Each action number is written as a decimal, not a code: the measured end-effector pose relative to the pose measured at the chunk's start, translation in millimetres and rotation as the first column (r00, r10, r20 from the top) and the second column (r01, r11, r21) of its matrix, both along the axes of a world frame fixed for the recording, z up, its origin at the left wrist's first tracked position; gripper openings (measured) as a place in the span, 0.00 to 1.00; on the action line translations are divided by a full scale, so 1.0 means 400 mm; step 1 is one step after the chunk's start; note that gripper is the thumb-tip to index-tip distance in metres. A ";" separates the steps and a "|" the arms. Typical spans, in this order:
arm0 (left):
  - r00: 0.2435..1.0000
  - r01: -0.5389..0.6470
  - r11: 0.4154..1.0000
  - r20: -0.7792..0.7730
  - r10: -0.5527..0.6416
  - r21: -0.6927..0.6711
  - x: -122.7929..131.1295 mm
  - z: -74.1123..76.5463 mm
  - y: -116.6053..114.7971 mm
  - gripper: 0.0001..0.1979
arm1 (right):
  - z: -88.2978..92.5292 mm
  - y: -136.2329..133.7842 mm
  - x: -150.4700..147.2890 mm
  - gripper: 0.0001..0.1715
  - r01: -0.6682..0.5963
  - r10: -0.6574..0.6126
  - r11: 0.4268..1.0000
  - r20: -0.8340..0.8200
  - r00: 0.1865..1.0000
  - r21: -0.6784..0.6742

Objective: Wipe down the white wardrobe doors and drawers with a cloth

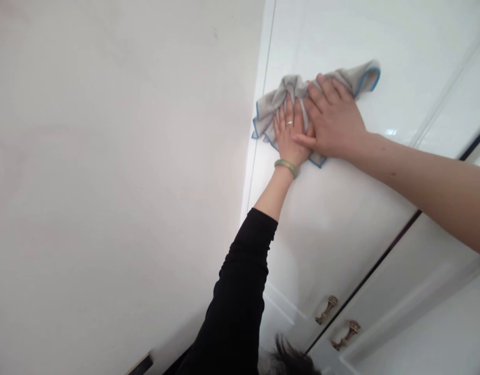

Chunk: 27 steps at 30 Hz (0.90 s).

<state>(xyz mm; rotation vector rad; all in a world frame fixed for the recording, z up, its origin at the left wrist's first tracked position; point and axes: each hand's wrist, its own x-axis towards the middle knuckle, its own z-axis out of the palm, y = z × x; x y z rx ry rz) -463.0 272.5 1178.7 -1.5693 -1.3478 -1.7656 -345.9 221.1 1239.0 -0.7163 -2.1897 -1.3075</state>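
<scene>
grey cloth (302, 104) pressed flat on white cabinet door (341, 219) under right hand (336, 125).

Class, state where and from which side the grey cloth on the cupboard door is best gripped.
Probably the free blue-edged corner of the cloth, from the upper right. It sticks out bunched past the right hand, while that hand and a co-worker's hand press the middle flat on the door.

No readable txt, labels, brands or nos. anywhere (grey blue-edged cloth (302, 104) and glossy white cupboard doors (333, 219) incl.).
</scene>
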 end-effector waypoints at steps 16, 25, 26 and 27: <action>0.997 0.028 0.996 0.069 -0.021 -0.090 0.000 -0.379 -0.089 0.38 | -0.118 -0.038 0.076 0.28 -0.064 0.069 0.995 0.067 0.995 -0.075; 0.948 0.315 0.948 -0.057 -0.312 0.051 0.172 -0.279 -0.117 0.31 | -0.176 -0.089 0.192 0.45 -0.100 0.090 0.990 -0.093 0.992 -0.104; 0.909 0.417 0.904 -0.073 -0.411 0.092 0.191 -0.263 -0.125 0.31 | -0.176 -0.098 0.198 0.50 -0.111 0.094 0.985 -0.129 0.987 -0.130; 0.854 0.520 0.845 -0.088 -0.512 0.127 0.207 -0.245 -0.133 0.31 | -0.173 -0.107 0.202 0.52 -0.118 0.091 0.980 -0.171 0.981 -0.157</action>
